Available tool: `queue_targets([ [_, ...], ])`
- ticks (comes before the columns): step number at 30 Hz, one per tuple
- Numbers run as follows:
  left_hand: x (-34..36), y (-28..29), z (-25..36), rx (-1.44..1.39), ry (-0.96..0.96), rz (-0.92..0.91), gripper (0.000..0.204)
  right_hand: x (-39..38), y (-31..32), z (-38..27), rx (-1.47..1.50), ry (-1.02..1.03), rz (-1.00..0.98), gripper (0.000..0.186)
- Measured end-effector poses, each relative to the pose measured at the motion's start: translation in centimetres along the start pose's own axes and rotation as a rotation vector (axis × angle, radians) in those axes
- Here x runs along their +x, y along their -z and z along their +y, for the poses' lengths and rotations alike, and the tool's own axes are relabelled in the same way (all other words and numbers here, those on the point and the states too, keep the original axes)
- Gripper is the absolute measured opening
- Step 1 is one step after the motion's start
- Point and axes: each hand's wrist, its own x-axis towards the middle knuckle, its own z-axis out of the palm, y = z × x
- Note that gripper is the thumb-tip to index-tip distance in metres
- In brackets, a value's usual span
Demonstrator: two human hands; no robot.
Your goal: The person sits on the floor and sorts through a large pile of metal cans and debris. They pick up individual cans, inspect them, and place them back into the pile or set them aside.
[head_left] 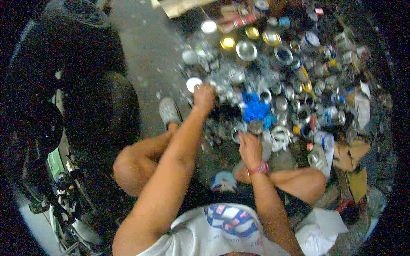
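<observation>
My left hand (205, 99) reaches out over the near left edge of a heap of cans and lids. Its closed fingers grip the edge of a white round lid (194, 84). Closer to my body, my right hand (251, 149) is closed at the rim of a small can (235, 135), whose dark round opening faces up. Blur hides exactly how the fingers sit on it. A blue crumpled plastic bag (256, 110) lies between and beyond my hands. Beside the right hand is a tangle of white strips (280, 138).
Many cans and lids spread to the right, among them a silver round lid (246, 51) and a gold-rimmed can (271, 38). Dark tyres (104, 111) stand on the left. Torn cardboard (352, 153) and a white sheet (322, 230) lie at the right.
</observation>
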Motion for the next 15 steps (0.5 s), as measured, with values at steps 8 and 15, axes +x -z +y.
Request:
queue_targets([
  [8, -0.5, -1.7, -0.8, -0.104, -0.016, 0.048, 0.017, -0.3, 1.0, -1.4, -0.131, 0.048, -0.067, 0.023],
  [15, -0.7, -2.7, 0.0, -0.276, 0.012, 0.118, 0.016, -0.9, 1.9, -1.7, -0.112, 0.037, -0.187, 0.019],
])
